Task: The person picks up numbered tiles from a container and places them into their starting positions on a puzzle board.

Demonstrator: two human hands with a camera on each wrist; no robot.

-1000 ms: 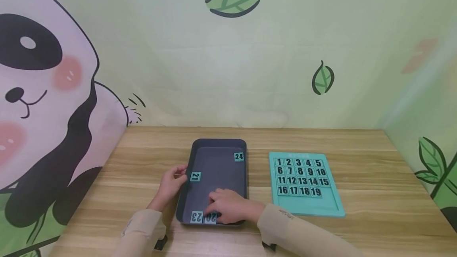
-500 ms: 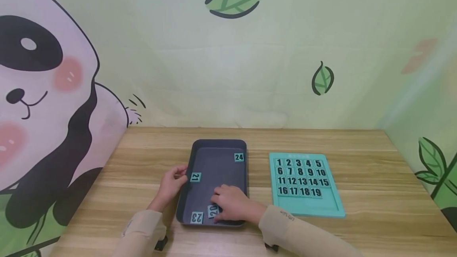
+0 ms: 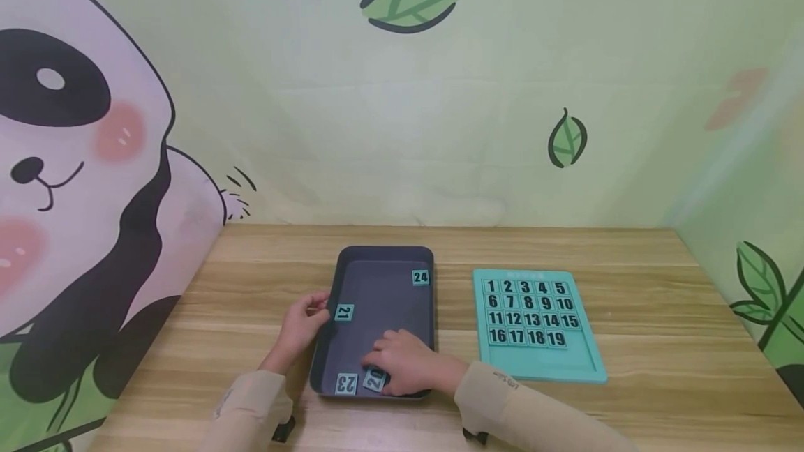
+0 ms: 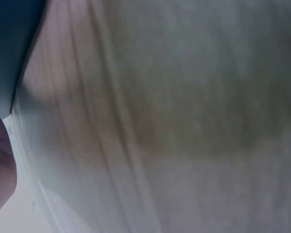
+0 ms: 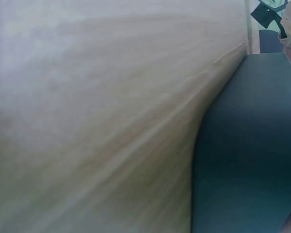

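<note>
A dark tray (image 3: 386, 252) lies on the table. My left hand (image 3: 303, 323) holds its left rim between thumb and fingers; in the left wrist view only part of that hand (image 4: 0, 165) shows beside the tray's side (image 4: 12, 43). Inside the tray's near end, my right hand (image 3: 408, 363) has thumb and fingertips around the edges of the number tile 20 (image 3: 375, 379), which is turned askew. Tile 23 (image 3: 346, 383) lies upside down just left of it. Tile 21 (image 3: 343, 312) rests sideways by the left wall, and tile 24 (image 3: 420, 277) sits upright at far right.
Right of the tray is a turquoise number board (image 3: 540, 366) bearing tiles 1 to 19 in rows, its bottom row bare. The wooden table (image 3: 647, 312) meets a printed panda backdrop (image 3: 402, 124) behind. Tray wall (image 5: 247, 145) fills the right wrist view's right side.
Tile 20 has been turned from upside down beside tile 23 to a tilted, sideways position under my right fingers. That hand shifted slightly right, then back. My left hand stayed at the rim.
</note>
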